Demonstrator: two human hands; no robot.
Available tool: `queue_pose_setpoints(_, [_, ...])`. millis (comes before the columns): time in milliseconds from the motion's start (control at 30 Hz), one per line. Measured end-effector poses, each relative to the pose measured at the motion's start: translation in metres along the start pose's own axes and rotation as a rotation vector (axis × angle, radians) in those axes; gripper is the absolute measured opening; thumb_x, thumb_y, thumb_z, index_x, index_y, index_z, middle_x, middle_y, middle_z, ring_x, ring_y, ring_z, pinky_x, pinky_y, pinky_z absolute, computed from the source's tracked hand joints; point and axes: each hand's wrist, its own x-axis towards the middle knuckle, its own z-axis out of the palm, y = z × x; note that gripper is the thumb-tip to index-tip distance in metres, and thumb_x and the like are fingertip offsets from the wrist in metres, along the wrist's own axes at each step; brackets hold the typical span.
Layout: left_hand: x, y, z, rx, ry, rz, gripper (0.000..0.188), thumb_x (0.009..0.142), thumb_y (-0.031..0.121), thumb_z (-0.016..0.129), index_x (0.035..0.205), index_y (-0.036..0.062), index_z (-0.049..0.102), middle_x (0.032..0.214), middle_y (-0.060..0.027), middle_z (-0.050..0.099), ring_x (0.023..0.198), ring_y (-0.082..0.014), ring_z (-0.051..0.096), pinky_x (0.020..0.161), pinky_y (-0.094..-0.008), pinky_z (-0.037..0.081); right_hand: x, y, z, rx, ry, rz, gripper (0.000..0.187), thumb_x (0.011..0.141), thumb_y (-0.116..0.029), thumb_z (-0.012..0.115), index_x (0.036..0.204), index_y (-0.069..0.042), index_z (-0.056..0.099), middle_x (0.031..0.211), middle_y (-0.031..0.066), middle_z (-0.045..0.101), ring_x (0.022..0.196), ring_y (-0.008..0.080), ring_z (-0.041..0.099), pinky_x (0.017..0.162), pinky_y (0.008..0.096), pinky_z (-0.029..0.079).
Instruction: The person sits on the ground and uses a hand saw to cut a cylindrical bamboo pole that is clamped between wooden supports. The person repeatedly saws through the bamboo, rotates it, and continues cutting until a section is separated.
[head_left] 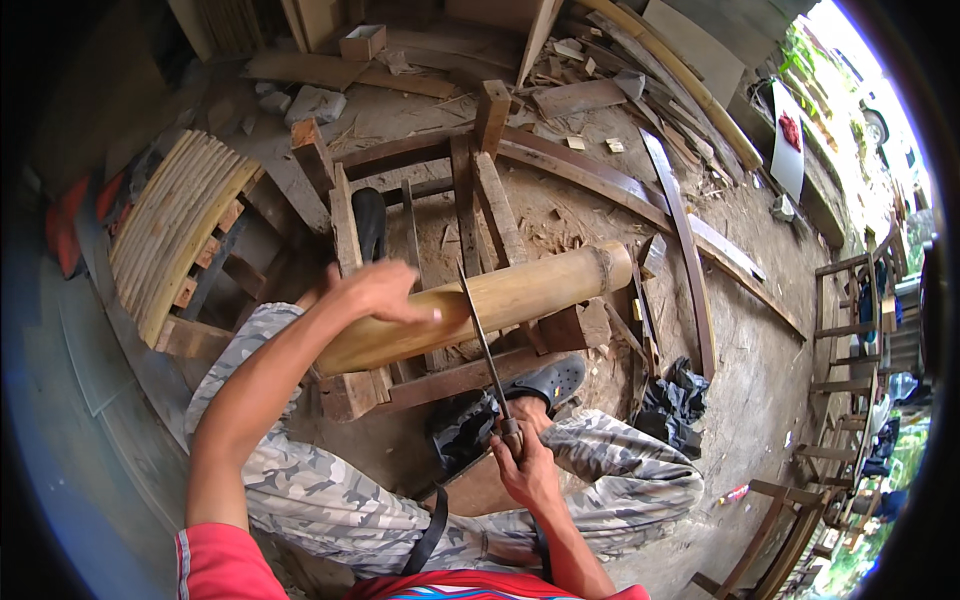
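Observation:
A thick yellow-brown bamboo pole (545,288) lies across a low wooden frame (425,395) in front of me, tilted up to the right. My left hand (378,292) is over its left part, fingers stretched out and apart; whether the palm presses on the bamboo I cannot tell. My right hand (527,470) is closed round the wooden handle of a long, narrow-bladed hand tool (484,345). Its blade crosses the bamboo near the middle, with the tip past the far side. Seen nearly edge-on, the blade shows no clear teeth, so saw or long knife cannot be told apart.
A slatted bamboo seat (185,225) stands at the left. Long boards (680,255) lie on the floor at the right, near a black plastic bag (675,402). Wood scraps and shavings litter the far floor. My dark clog (550,382) is close beneath the bamboo.

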Motion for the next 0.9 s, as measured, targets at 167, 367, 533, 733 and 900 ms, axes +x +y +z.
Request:
queue_pose_setpoints(167, [-0.048,0.067,-0.063,0.047,1.103,0.355,0.067,0.098,0.05,0.059,0.142,-0.0001,0.052,0.151,-0.0269,0.046,0.146,-0.0408,0.038,0.121,-0.0521,0.029,0.0,-0.004,-0.003,0.024,-0.016,-0.006,0.035,0.097,-0.031,0.069,0.119,-0.006,0.055,0.081,0.0303,0.067,0.081,0.0533,0.065,0.066,0.0556,0.051])
queue_pose_setpoints(367, [-0.023,0.142,-0.065,-0.067,1.61,0.356,0.068,0.102,0.042,0.053,0.154,0.0021,0.037,0.162,-0.0299,0.027,0.152,-0.0468,0.022,0.123,-0.0562,0.019,-0.001,-0.003,-0.003,0.021,-0.022,0.024,0.034,0.096,-0.032,0.069,0.117,-0.008,0.057,0.078,0.0254,0.066,0.076,0.0497,0.065,0.064,0.0526,0.049])
queue_pose_setpoints(533, [-0.001,0.145,-0.046,-0.301,1.679,0.241,0.079,0.105,0.048,0.042,0.162,0.0026,0.012,0.169,-0.0275,0.006,0.156,-0.0482,0.001,0.124,-0.06,0.003,-0.001,0.004,0.0,0.089,-0.015,-0.022,0.033,0.096,-0.031,0.07,0.115,-0.007,0.056,0.077,0.0268,0.066,0.076,0.051,0.065,0.064,0.0536,0.049])
queue_pose_setpoints(733, [0.072,0.103,0.029,-0.076,1.331,0.221,0.083,0.107,0.053,0.03,0.164,0.0041,-0.005,0.17,-0.0246,-0.008,0.156,-0.0454,-0.014,0.122,-0.061,-0.011,0.0,0.009,0.006,0.069,-0.048,-0.032,0.031,0.097,-0.029,0.069,0.112,-0.006,0.055,0.08,0.03,0.067,0.079,0.0527,0.065,0.065,0.0562,0.049])
queue_pose_setpoints(900, [0.071,0.095,0.033,0.027,1.178,0.085,0.082,0.106,0.052,0.03,0.164,0.0041,-0.004,0.17,-0.0245,-0.011,0.155,-0.046,-0.015,0.123,-0.0606,-0.01,0.0,0.005,0.0,0.058,-0.064,-0.033,0.03,0.096,-0.028,0.069,0.109,-0.006,0.053,0.078,0.0305,0.065,0.078,0.0541,0.063,0.064,0.0577,0.048])
